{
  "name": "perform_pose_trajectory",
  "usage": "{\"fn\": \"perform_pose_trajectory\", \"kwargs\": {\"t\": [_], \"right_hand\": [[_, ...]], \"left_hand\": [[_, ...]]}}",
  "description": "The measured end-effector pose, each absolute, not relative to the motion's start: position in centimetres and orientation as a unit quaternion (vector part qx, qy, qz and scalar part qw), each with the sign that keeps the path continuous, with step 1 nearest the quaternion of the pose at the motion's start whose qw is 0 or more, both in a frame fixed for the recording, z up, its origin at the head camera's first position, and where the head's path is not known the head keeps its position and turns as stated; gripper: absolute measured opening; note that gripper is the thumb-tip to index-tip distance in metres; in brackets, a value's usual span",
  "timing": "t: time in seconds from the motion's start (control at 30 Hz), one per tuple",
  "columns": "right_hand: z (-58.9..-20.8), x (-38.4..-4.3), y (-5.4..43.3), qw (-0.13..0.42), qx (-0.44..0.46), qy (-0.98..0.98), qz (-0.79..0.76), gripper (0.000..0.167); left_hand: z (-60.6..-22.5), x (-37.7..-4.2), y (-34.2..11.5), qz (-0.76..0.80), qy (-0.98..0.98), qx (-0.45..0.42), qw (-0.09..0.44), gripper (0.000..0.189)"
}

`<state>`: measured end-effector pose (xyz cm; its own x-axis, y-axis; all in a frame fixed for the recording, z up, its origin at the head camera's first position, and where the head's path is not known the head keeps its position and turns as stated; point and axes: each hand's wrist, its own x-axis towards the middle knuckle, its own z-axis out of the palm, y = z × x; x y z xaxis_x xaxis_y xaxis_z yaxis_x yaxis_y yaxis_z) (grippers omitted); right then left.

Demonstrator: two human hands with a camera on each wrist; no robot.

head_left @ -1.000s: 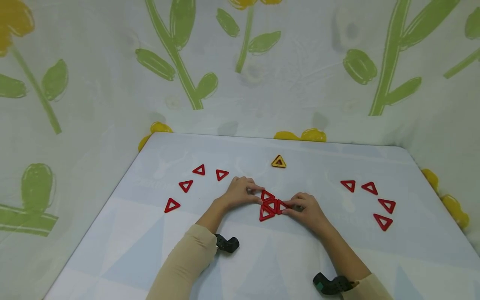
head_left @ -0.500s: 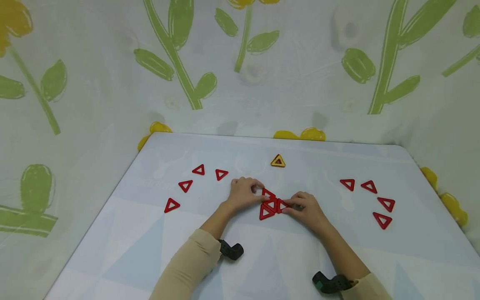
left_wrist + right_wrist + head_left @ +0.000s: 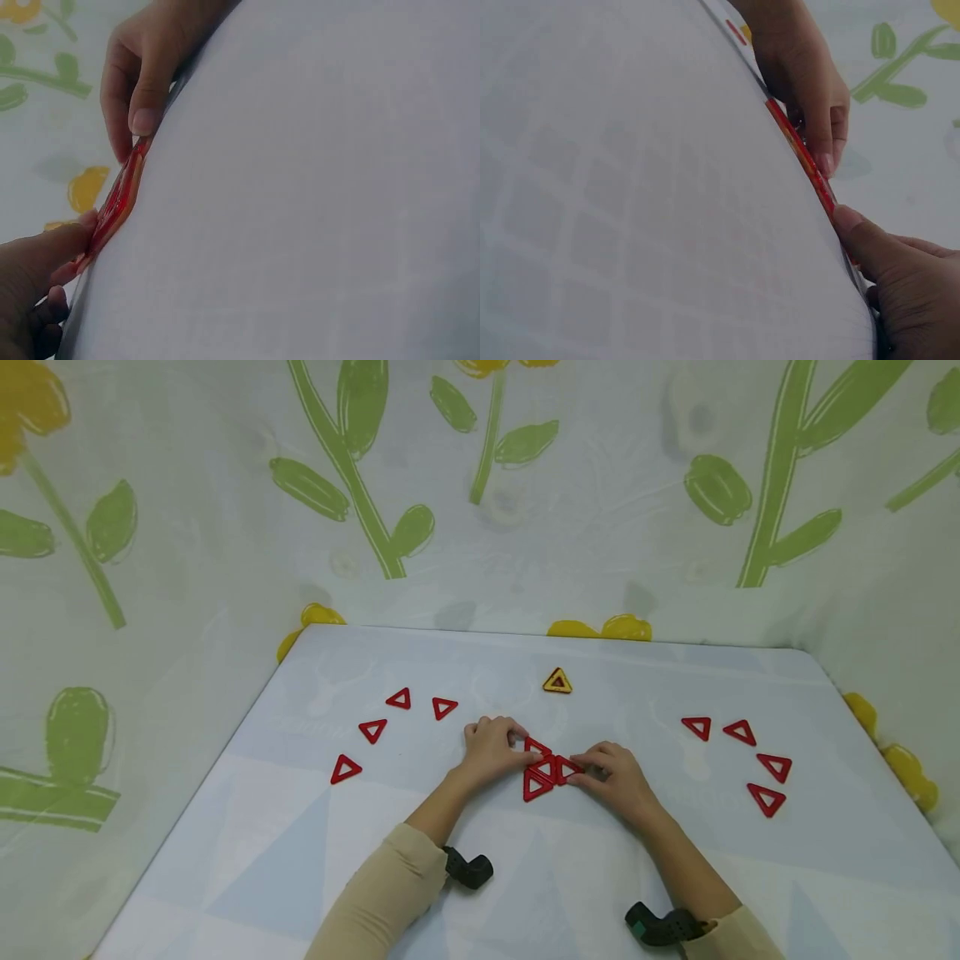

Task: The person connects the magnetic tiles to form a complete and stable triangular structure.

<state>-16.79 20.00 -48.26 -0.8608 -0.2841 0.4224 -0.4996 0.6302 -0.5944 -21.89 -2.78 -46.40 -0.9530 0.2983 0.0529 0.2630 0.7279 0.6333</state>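
In the head view, several red triangle tiles lie joined edge to edge in the middle of the table. My left hand (image 3: 491, 753) has thumb and forefinger around the upper tile (image 3: 543, 746) of this group. My right hand (image 3: 618, 783) pinches the outer tip of the right tile (image 3: 559, 770). Between them sits a middle tile (image 3: 552, 767), with a lower tile (image 3: 527, 787) touching it from the left front. Seen edge-on in the left wrist view, the joined tiles (image 3: 120, 199) lie flat between both hands' fingertips.
Several loose red triangle tiles (image 3: 372, 731) are spread at the left, and several more (image 3: 774, 767) at the right. A yellow triangle (image 3: 557, 690) lies near the back. The table (image 3: 585, 893) meets a flower-patterned cloth (image 3: 600, 552) behind.
My left hand has shifted slightly right, its thumb now reaching over the upper tile's near edge. The right hand stays at the right tile, and the loose tiles have not moved.
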Motion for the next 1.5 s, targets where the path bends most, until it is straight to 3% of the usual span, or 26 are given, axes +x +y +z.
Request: {"fn": "perform_pose_trajectory", "kwargs": {"t": [0.23, 0.37, 0.5, 0.77, 1.13, 1.5], "right_hand": [[-48.0, -16.6, 20.0, 0.144, 0.181, -0.903, 0.362, 0.029], [-48.1, -16.3, 19.7, 0.148, 0.158, -0.92, 0.327, 0.038], [-48.2, -15.7, 19.0, 0.136, 0.118, -0.938, 0.296, 0.046], [-48.2, -15.2, 18.3, 0.129, 0.047, -0.95, 0.28, 0.049], [-47.8, -15.2, 18.2, 0.132, 0.016, -0.945, 0.3, 0.052], [-47.5, -15.7, 18.1, 0.083, -0.011, -0.945, 0.315, 0.053]], "left_hand": [[-46.8, -20.8, -3.0, 0.33, 0.931, 0.159, -0.012, 0.042], [-46.8, -20.4, -3.1, 0.318, 0.933, 0.167, -0.024, 0.04], [-47.0, -20.2, -3.2, 0.301, 0.938, 0.171, -0.014, 0.039], [-46.8, -19.5, -3.3, 0.345, 0.926, 0.154, -0.001, 0.043], [-47.5, -19.2, -3.4, 0.389, 0.907, 0.159, -0.03, 0.044], [-47.7, -19.2, -3.4, 0.4, 0.901, 0.164, -0.035, 0.042]]}}
